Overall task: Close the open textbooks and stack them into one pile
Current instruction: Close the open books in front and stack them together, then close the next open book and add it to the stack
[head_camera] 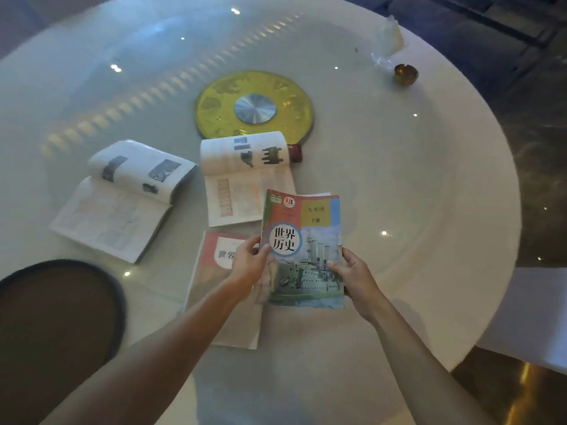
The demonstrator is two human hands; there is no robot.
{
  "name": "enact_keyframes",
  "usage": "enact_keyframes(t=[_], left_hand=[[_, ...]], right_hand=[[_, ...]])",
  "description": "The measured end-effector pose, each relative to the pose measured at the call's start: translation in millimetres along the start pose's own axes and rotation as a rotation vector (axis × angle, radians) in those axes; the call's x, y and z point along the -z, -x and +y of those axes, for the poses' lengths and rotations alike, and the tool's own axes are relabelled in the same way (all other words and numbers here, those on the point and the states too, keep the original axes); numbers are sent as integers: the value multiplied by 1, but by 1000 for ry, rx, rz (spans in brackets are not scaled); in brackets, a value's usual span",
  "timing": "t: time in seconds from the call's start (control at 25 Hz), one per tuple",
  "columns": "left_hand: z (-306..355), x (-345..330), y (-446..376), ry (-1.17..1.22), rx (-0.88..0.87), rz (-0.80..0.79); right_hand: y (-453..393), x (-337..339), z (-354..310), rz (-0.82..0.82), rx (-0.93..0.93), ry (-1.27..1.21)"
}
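Observation:
I hold a closed history textbook with a warship on its cover (306, 250) above the table, front cover up. My left hand (250, 262) grips its left edge and my right hand (352, 277) grips its lower right edge. Under it and to the left, a second closed textbook with a reddish cover (214, 289) lies flat on the table. Two open textbooks lie farther out: one at the left (122, 200) with photo pages showing, and one in the middle (245, 179) with its far pages curling up.
The round white table (429, 179) has a glass turntable with a gold hub (254, 107) at its centre. A small brown ashtray (405, 74) and crumpled plastic (389, 35) sit far right. A dark round chair seat (58, 326) stands at the near left.

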State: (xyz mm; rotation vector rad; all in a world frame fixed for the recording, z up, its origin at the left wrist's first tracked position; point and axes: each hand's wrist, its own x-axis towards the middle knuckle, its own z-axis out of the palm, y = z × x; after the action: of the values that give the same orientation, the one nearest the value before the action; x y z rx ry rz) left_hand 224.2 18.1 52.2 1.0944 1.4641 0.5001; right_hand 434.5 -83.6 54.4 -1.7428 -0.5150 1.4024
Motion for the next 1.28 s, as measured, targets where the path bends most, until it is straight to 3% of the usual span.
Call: enact_keyframes(t=[0.28,0.52,0.68,0.96,1.16,1.28], left_hand=[[-58,101,5,-3,53,103],[-106,142,10,-47,170,44],[-115,157,6,-114,160,21],[-110,161,-1,-448,-31,-76],[-111,161,-5,-577,-15,-128],[-107,162,-17,-590,14,-98]], right_hand=[[7,-113,24,87,-46,172],[9,-159,62,116,-75,407],[16,-175,71,139,-110,500],[10,-189,88,209,-74,709],[11,-189,81,164,-102,842],[9,-183,68,157,-92,798]])
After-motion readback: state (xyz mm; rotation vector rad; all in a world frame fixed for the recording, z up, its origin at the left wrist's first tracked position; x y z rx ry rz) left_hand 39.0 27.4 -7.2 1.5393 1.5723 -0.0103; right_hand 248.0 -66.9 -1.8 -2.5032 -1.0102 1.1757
